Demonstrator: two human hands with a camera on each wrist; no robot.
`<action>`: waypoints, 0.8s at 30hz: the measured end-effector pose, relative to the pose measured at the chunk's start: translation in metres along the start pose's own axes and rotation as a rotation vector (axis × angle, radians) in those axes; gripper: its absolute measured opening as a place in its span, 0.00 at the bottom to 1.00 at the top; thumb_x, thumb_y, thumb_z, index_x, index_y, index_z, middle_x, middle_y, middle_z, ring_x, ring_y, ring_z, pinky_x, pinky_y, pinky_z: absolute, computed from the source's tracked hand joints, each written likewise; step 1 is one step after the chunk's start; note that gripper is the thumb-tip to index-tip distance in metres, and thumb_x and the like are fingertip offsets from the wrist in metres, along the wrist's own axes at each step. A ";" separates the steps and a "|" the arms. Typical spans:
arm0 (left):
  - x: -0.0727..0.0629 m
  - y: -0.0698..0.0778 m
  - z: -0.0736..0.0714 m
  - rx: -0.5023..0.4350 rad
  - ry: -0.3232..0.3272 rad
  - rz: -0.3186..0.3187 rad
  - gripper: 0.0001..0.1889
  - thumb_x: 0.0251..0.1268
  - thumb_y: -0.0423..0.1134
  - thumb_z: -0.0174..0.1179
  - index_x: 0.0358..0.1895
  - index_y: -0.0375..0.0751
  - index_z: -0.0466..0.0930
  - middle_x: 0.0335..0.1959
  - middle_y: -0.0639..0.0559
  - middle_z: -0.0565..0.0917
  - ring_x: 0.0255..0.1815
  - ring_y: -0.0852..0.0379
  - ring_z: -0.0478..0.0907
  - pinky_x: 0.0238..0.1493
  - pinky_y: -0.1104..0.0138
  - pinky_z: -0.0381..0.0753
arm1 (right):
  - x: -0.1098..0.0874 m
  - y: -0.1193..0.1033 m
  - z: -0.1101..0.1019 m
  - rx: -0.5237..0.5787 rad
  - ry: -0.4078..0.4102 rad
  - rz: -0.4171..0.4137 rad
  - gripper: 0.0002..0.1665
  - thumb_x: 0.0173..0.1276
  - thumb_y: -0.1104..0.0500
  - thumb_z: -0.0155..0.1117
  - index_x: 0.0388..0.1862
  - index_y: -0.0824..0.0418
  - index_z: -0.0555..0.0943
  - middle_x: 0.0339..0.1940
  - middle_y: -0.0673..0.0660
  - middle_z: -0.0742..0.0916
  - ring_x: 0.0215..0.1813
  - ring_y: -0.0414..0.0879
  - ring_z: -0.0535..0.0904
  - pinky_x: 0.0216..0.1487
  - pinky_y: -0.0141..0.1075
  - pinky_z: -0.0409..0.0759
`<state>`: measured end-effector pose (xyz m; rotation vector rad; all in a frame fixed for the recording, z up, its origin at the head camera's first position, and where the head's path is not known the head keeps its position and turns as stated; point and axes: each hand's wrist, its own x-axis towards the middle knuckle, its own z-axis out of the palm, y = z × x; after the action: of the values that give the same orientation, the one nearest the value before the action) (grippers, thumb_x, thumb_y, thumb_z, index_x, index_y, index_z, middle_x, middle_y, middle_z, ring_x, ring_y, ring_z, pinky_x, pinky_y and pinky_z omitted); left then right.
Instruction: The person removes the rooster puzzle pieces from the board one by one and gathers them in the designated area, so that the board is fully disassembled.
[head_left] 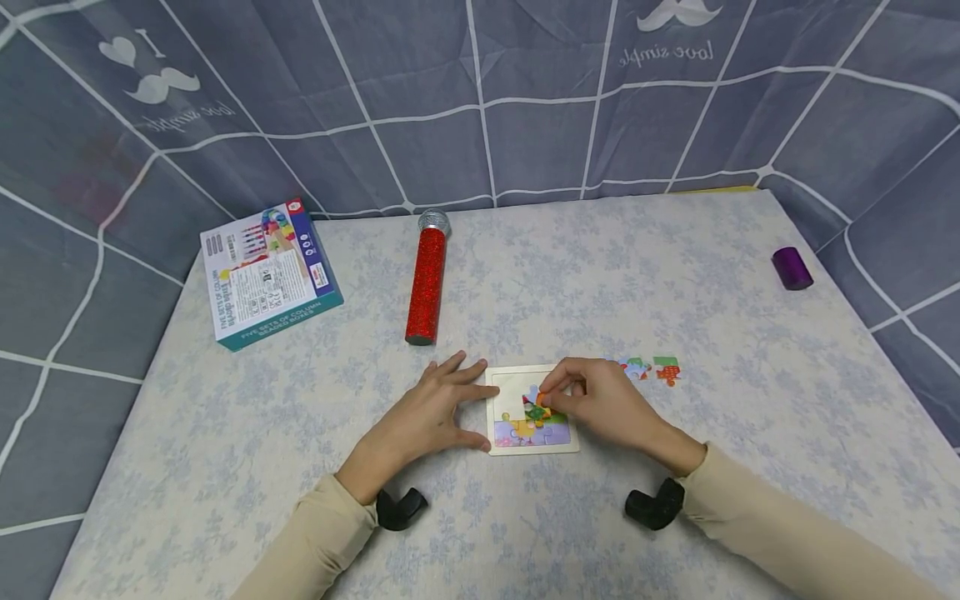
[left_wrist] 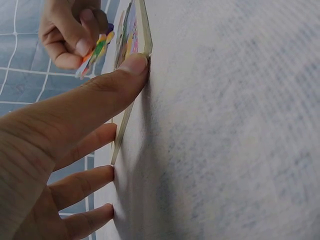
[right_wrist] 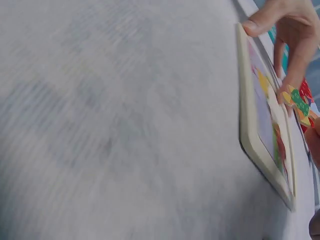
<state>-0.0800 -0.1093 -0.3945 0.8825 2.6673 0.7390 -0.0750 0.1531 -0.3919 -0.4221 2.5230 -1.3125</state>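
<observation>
A small square jigsaw puzzle board (head_left: 534,452) with a pale frame lies on the table, its near row filled with lilac and yellow pieces. My left hand (head_left: 423,417) rests at the board's left side with fingers spread. In the left wrist view the thumb (left_wrist: 134,64) touches the frame near a corner. Between thumb and fingers, my right hand (head_left: 611,407) pinches a colourful puzzle piece (right_wrist: 299,102), tilted and raised over the board. Green, red and orange show on that piece. Loose puzzle pieces (head_left: 666,371) lie just beyond the right hand, partly hidden by it.
A red glittery microphone (head_left: 426,287) lies beyond the left hand. At the far left stands a printed cardboard box (head_left: 266,271). A purple cylinder (head_left: 792,268) is near the right edge. Grey gridded cloth (head_left: 540,142) hangs behind the table.
</observation>
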 end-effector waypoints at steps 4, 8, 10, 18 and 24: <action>0.000 0.000 0.001 -0.007 0.000 -0.003 0.36 0.38 0.48 0.81 0.57 0.43 0.83 0.70 0.40 0.70 0.75 0.34 0.55 0.67 0.34 0.54 | -0.008 0.008 -0.012 0.005 0.012 0.061 0.04 0.64 0.59 0.70 0.36 0.50 0.86 0.22 0.51 0.83 0.18 0.42 0.65 0.22 0.31 0.64; 0.000 0.000 0.001 -0.010 0.003 0.000 0.36 0.38 0.48 0.82 0.57 0.42 0.83 0.70 0.40 0.70 0.75 0.34 0.55 0.68 0.34 0.53 | -0.017 0.018 -0.025 0.032 0.025 0.113 0.04 0.64 0.56 0.71 0.37 0.52 0.86 0.22 0.53 0.83 0.20 0.43 0.70 0.24 0.31 0.69; 0.000 0.000 0.001 -0.009 0.007 0.003 0.36 0.38 0.48 0.82 0.57 0.42 0.83 0.70 0.39 0.70 0.75 0.34 0.55 0.68 0.34 0.53 | -0.022 0.023 -0.032 0.034 0.036 0.126 0.06 0.63 0.55 0.72 0.38 0.53 0.86 0.26 0.52 0.85 0.23 0.45 0.74 0.26 0.32 0.72; 0.000 -0.001 0.001 -0.010 0.015 0.010 0.36 0.38 0.47 0.82 0.57 0.42 0.83 0.69 0.39 0.70 0.75 0.35 0.56 0.67 0.33 0.54 | -0.042 0.038 -0.061 -0.024 0.093 0.215 0.11 0.64 0.52 0.71 0.42 0.56 0.86 0.32 0.51 0.88 0.30 0.45 0.80 0.30 0.32 0.73; 0.000 0.000 0.000 -0.010 0.018 0.012 0.37 0.38 0.47 0.82 0.58 0.42 0.83 0.70 0.39 0.70 0.75 0.34 0.55 0.67 0.33 0.53 | -0.053 0.052 -0.076 -0.028 0.106 0.256 0.13 0.66 0.54 0.69 0.46 0.59 0.86 0.34 0.53 0.88 0.31 0.44 0.79 0.31 0.32 0.74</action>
<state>-0.0797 -0.1095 -0.3948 0.8944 2.6740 0.7662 -0.0606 0.2580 -0.3873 -0.0311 2.5786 -1.2325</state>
